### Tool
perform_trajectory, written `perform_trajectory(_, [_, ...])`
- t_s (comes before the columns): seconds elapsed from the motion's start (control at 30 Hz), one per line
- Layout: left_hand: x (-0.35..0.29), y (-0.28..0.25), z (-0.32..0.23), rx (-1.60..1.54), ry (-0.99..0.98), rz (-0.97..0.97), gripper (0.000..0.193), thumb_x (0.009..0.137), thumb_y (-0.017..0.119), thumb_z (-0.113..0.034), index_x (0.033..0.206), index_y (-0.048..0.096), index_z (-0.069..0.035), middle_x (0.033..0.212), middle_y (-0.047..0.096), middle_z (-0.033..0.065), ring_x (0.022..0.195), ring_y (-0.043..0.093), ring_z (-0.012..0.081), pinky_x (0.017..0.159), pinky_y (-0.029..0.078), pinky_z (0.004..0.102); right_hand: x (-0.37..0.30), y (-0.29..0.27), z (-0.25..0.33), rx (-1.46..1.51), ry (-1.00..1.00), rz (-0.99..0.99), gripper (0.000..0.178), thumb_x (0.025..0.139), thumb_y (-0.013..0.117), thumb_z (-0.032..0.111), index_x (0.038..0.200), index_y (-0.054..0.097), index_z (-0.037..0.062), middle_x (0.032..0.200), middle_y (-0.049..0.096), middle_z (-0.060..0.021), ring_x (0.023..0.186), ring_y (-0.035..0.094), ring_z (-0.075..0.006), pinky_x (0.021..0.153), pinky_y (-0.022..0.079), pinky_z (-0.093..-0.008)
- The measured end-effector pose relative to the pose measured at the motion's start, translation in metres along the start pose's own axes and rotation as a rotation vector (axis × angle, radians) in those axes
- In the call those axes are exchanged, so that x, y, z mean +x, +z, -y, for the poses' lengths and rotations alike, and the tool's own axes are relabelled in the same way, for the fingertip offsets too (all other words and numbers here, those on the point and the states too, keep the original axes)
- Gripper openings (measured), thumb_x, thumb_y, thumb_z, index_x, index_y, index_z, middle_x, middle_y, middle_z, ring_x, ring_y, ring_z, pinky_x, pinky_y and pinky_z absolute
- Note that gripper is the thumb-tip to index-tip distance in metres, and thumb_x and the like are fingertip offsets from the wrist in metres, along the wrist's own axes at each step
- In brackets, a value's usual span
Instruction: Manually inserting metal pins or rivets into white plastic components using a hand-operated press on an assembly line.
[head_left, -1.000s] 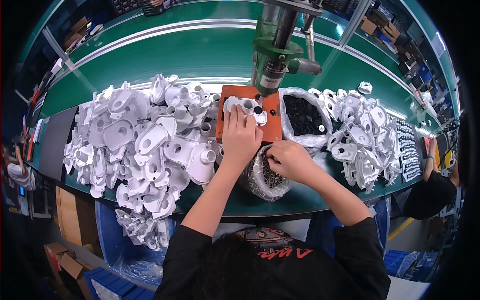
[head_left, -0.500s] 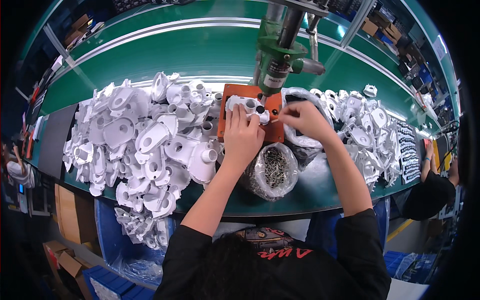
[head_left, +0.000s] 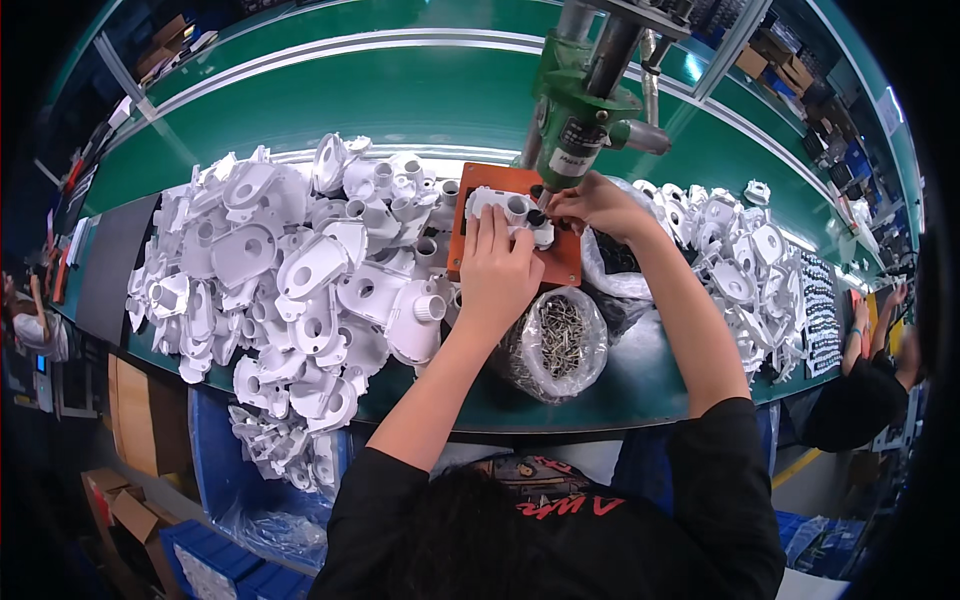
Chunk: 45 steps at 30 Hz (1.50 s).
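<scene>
A white plastic housing [head_left: 486, 199] with round openings lies on the orange plate [head_left: 477, 180] below the green press [head_left: 577, 120]. My left hand [head_left: 497, 262] holds the housing against the plate, fingers laid over its near side and thumb along the edge. A small black round piece [head_left: 537, 217] sits at the housing's right end, right under the press tip. Beside it my right hand [head_left: 605, 208] is closed, fingertips pinched together close to the press tip. Whatever those fingertips hold is too small and hidden to make out.
An open plastic bag of metal pins [head_left: 562, 335] stands in front of the plate; another bag [head_left: 625, 285] with dark contents is to its right. White housings pile up at left [head_left: 240, 250] and right [head_left: 735, 260]. A co-worker [head_left: 860, 400] is at the far right.
My right hand has moved left, from beside the plate to the housing's right end under the press tip. My left hand stays on the housing. The whole view has shifted slightly.
</scene>
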<state>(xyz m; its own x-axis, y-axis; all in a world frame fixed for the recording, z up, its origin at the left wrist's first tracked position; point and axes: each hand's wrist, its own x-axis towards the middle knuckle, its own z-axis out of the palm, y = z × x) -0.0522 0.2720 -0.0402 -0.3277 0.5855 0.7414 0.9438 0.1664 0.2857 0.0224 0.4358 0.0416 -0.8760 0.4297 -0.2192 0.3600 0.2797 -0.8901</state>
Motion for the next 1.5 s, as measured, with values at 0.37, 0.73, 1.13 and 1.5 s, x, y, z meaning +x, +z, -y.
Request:
perform_trajectory(0.37, [0.001, 0.000, -0.001, -0.009, 0.002, -0.021, 0.017, 0.073, 0.057, -0.010, 0.082, 0.054, 0.004, 0.115, 0.054, 0.0336, 0.111, 0.052, 0.0460, 0.099, 0.038, 0.0542, 0.013, -0.006, 0.003, -0.088, 0.104, 0.120, 0.014, 0.079, 0.069, 0.013, 0.075, 0.058, 0.0043, 0.070, 0.060, 0.0007, 0.053, 0.055, -0.0074, 0.048, 0.044, -0.0217])
perform_trajectory(0.73, [0.000, 0.000, 0.000, 0.008, 0.005, 0.006, 0.022, 0.071, 0.060, -0.014, 0.085, 0.055, 0.002, 0.115, 0.053, 0.0352, 0.114, 0.050, 0.0453, 0.100, 0.037, 0.0545, 0.011, -0.010, 0.007, -0.049, 0.081, 0.212, 0.012, 0.079, 0.067, 0.013, 0.077, 0.059, 0.0052, 0.064, 0.058, 0.0015, 0.048, 0.057, -0.0078, 0.045, 0.045, -0.0213])
perform_trajectory(1.13, [0.000, 0.001, 0.001, 0.031, 0.012, 0.010, 0.021, 0.072, 0.059, -0.013, 0.085, 0.055, 0.003, 0.115, 0.054, 0.0344, 0.114, 0.051, 0.0446, 0.100, 0.037, 0.0534, 0.013, -0.011, 0.011, -0.130, 0.151, 0.213, 0.014, 0.080, 0.068, 0.015, 0.075, 0.059, 0.0056, 0.061, 0.056, 0.0018, 0.048, 0.057, -0.0075, 0.046, 0.046, -0.0211])
perform_trajectory(1.5, [0.002, 0.003, -0.004, -0.022, 0.001, -0.040, 0.020, 0.072, 0.058, -0.010, 0.085, 0.055, 0.005, 0.114, 0.055, 0.0336, 0.112, 0.052, 0.0446, 0.099, 0.038, 0.0537, 0.007, -0.098, -0.034, 0.097, -0.410, -0.211, 0.022, 0.088, 0.054, 0.021, 0.099, 0.059, 0.0030, 0.082, 0.060, -0.0066, 0.073, 0.062, -0.0159, 0.058, 0.049, -0.0276])
